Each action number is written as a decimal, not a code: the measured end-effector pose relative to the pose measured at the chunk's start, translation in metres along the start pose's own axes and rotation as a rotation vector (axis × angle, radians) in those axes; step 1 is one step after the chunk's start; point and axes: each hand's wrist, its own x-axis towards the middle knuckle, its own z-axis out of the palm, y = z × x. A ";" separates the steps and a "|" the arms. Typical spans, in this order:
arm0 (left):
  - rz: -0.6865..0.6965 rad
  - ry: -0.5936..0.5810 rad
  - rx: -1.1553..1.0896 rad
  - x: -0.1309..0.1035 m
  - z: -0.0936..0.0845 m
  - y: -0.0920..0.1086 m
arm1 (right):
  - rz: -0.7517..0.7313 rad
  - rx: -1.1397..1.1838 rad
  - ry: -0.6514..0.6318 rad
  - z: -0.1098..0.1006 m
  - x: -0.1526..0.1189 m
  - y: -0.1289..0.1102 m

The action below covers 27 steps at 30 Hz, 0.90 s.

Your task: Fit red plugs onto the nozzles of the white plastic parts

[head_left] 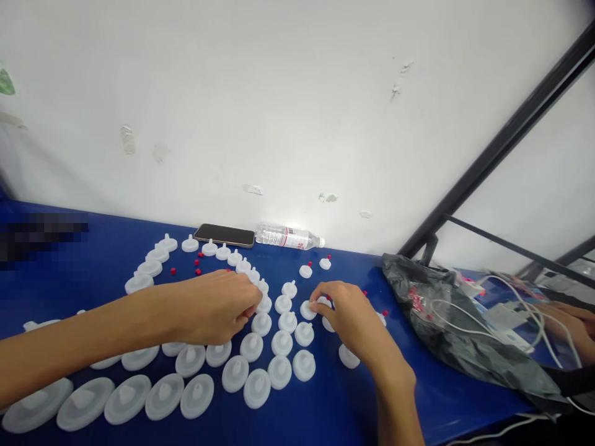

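Observation:
Rows of white round plastic caps with a short spout, like the white cap (pixel 257 388), stand on the blue table top (pixel 339 409). My left hand (pixel 227 308) is closed, fingers curled down, above the middle of these rows; whatever it holds is hidden. My right hand (pixel 351 316) pinches a white spout cap (pixel 307 309) between thumb and forefinger at the right end of the rows. Beyond the hands, small red caps (pixel 173 271) lie loose. To the right, some white caps wear a red tip, such as the red-tipped cap (pixel 305 270).
A phone (pixel 225 235) and a clear water bottle (pixel 289 236) lie along the white wall (pixel 279 124). On the right are a dark plastic bag (pixel 446 337), a clear bag with red pieces (pixel 425 301), white cables and a black metal frame (pixel 493 139). Another person's hand (pixel 569 322) shows at the far right.

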 end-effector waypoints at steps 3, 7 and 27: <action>-0.088 -0.038 -0.005 0.004 -0.012 0.002 | -0.026 0.110 0.085 -0.004 -0.002 -0.006; -0.060 0.109 -0.049 0.008 -0.027 0.007 | -0.108 0.393 0.141 -0.005 -0.007 -0.017; 0.156 0.383 -0.318 0.014 -0.020 0.016 | -0.191 0.392 0.139 -0.006 -0.013 -0.041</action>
